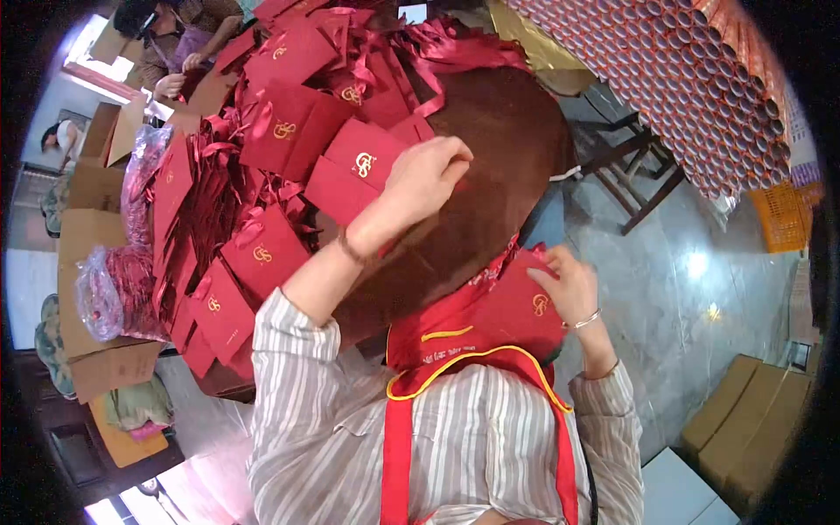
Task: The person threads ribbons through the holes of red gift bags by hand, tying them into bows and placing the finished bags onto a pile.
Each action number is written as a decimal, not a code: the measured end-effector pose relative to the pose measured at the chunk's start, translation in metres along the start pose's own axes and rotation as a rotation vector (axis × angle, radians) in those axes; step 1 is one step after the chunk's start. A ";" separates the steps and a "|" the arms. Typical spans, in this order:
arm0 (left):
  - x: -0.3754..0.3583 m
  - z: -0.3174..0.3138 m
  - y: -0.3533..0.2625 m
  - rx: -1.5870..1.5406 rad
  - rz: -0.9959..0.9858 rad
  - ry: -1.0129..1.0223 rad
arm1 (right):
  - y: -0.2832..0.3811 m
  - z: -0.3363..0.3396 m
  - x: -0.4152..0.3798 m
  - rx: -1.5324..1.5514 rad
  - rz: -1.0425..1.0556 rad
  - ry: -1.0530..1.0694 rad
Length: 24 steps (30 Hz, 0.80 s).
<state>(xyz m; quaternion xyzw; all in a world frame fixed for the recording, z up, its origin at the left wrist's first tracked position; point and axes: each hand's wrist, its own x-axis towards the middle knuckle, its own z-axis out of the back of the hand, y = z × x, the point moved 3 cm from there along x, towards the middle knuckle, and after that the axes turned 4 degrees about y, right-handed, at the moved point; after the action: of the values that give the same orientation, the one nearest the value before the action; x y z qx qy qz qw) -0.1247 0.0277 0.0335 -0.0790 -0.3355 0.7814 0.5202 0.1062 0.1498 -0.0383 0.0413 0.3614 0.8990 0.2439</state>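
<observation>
My left hand (420, 179) is raised over the brown round table (490, 131), its fingers curled together; whatever they pinch is too small to make out. Just beneath it lies a red envelope with a gold emblem (350, 171). Low at the right, in front of my red apron (398, 455), my right hand (569, 284) grips the upper edge of a red envelope (525, 302) with a gold emblem. More red envelopes (284, 131) with red ribbons (472, 52) are heaped on the table's left and far side.
Cardboard boxes (92, 254) and plastic-wrapped red bundles (131, 289) stand at the left. Another person (188, 35) works at the upper left. Stacked tubes (665, 79), a dark stool (634, 171) and an orange crate (779, 214) are at the right, with a carton (744, 420) below.
</observation>
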 end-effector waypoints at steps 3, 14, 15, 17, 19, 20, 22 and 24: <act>0.043 0.000 0.028 0.226 0.067 0.105 | -0.006 -0.002 -0.001 0.093 -0.030 0.034; 0.113 -0.015 0.085 0.726 0.285 0.108 | -0.029 -0.011 0.008 0.614 -0.143 0.220; 0.115 -0.019 0.085 0.689 0.328 0.221 | -0.029 -0.012 0.009 0.624 -0.142 0.230; 0.124 -0.010 0.096 0.475 0.250 0.028 | -0.027 -0.012 0.010 0.645 -0.153 0.241; 0.121 0.014 0.089 -0.128 0.257 -0.179 | -0.026 -0.009 0.011 0.641 -0.127 0.241; 0.119 0.034 0.071 -0.513 0.341 -0.183 | -0.029 -0.011 0.009 0.647 -0.137 0.241; 0.108 0.068 0.063 -0.930 0.295 -0.208 | -0.035 -0.017 0.008 0.753 -0.105 0.186; 0.087 0.095 0.046 -1.366 0.048 -0.078 | -0.031 -0.015 0.008 0.744 -0.101 0.184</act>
<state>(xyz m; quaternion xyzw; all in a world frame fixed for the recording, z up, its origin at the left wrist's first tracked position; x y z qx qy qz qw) -0.2437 0.0506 0.0976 -0.3688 -0.7700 0.4079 0.3237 0.1082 0.1629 -0.0712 0.0285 0.6849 0.6931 0.2227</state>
